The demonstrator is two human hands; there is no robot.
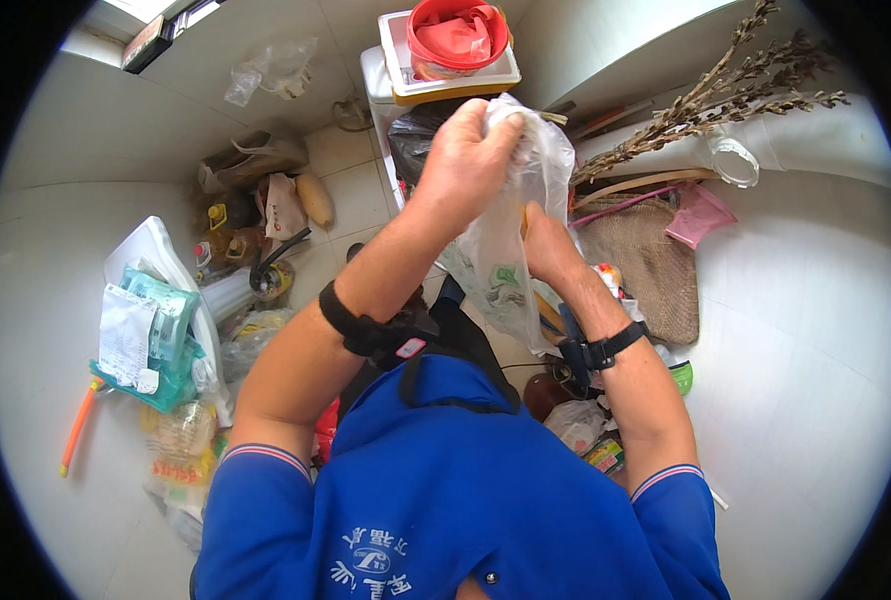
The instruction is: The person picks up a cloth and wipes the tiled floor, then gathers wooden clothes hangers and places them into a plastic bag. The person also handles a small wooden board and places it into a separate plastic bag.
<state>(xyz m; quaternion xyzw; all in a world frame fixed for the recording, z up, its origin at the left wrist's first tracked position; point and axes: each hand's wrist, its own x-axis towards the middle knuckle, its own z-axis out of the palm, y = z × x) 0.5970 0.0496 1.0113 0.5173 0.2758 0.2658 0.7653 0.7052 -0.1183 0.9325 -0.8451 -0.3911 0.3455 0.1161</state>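
Observation:
A translucent white plastic bag with green print [501, 262] hangs before me. My left hand [468, 161] is closed on its bunched upper end, thumb uppermost. Lower and to the right, my right hand [554, 247] grips the bag's side; a bit of something yellowish shows at its fingers, too little to identify. Behind my left hand lies a black plastic bag [411, 142]. Beyond it, a red bucket [419, 56] with red plastic inside stands on a white foam box [396, 60]. What the bag holds, if anything, is unclear.
Dried stalks [685, 112] and a thick white pipe [798, 142] cross the upper right, above a woven sack [648, 262]. Oil bottles [220, 232] and a tan gourd-like vegetable [314, 201] are on the left floor. Nearer, teal packages [167, 300] lean against a white board [156, 236].

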